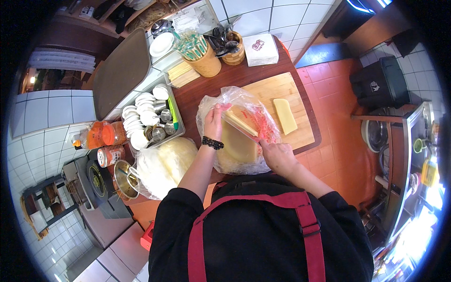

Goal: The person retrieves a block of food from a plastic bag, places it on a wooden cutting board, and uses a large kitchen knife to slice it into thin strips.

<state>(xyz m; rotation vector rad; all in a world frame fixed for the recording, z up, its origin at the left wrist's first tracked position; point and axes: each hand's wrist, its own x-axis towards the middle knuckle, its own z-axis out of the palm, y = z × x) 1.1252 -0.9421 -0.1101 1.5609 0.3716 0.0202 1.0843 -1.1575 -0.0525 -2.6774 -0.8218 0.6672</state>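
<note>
A large pale yellow block point(236, 142), cheese-like or dough-like, lies in an opened clear plastic bag point(215, 100) with red print, partly over a wooden cutting board point(260, 84). My right hand point(281, 158) grips the handle of a knife point(242, 131), whose blade lies slantwise across the block. Along the blade stands a narrow pale slice point(241, 122). My left hand point(214, 118), with a dark beaded bracelet at the wrist, is at the blade's far end; its fingers are partly extended, and whether they hold the slice or the blade is unclear. Another pale slab point(285, 116) rests on the board's right part.
Left of the bag are a filled plastic bag point(165, 164), a metal bowl point(125, 179) and a bin rim point(180, 123) around white lids and metal cups. Behind stand a straw holder point(208, 65), a wooden spoon pot point(233, 58) and stacked napkins point(261, 54). The table edge point(315, 132) curves at right.
</note>
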